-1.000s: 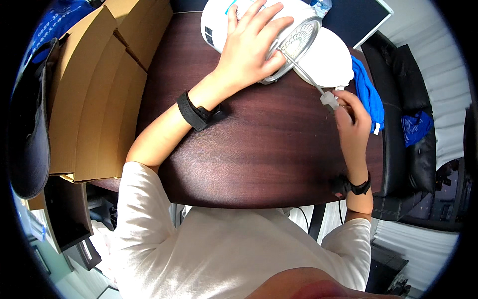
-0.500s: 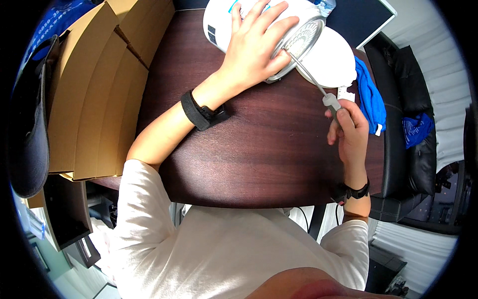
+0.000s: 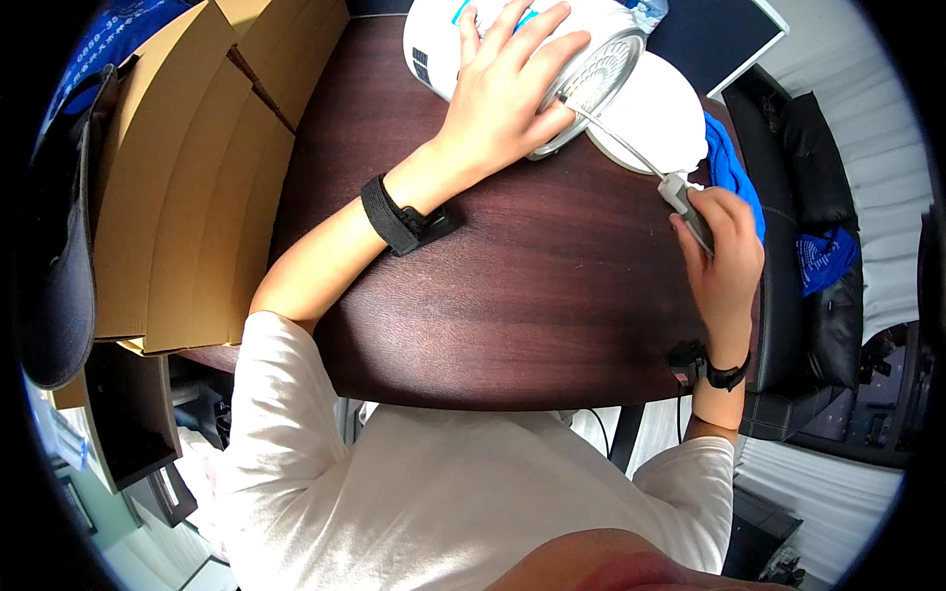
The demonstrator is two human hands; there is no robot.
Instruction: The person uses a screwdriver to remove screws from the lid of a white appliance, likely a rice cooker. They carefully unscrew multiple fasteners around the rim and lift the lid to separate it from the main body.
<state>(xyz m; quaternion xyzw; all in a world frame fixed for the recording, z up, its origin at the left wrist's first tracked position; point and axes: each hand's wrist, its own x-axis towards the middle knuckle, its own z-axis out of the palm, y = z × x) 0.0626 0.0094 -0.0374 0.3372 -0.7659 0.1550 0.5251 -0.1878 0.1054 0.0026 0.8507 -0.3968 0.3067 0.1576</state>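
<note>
My left hand (image 3: 501, 98) rests with fingers spread on a white rounded appliance (image 3: 434, 34) lying at the far edge of the table. The appliance's end carries a silver-rimmed perforated grille (image 3: 603, 81). In my right hand (image 3: 727, 261) is a screwdriver (image 3: 674, 189) with a grey handle and a long thin shaft. The shaft slants up and left to the grille, close to my left thumb; its tip is hard to make out there. Beside the grille lies a white round piece (image 3: 658, 113).
Brown cardboard boxes (image 3: 187, 187) stand along the left, with a dark cap (image 3: 61, 286) beside them. A blue cloth (image 3: 731, 167) lies at the right edge of the dark wooden table (image 3: 493, 286). Behind is a dark panel (image 3: 714, 39); a black sofa (image 3: 818, 167) is at the right.
My right hand has shifted right and slightly down, with its fingers turned differently about the screwdriver handle. The handle end has swung to the right. My left hand stays in place.
</note>
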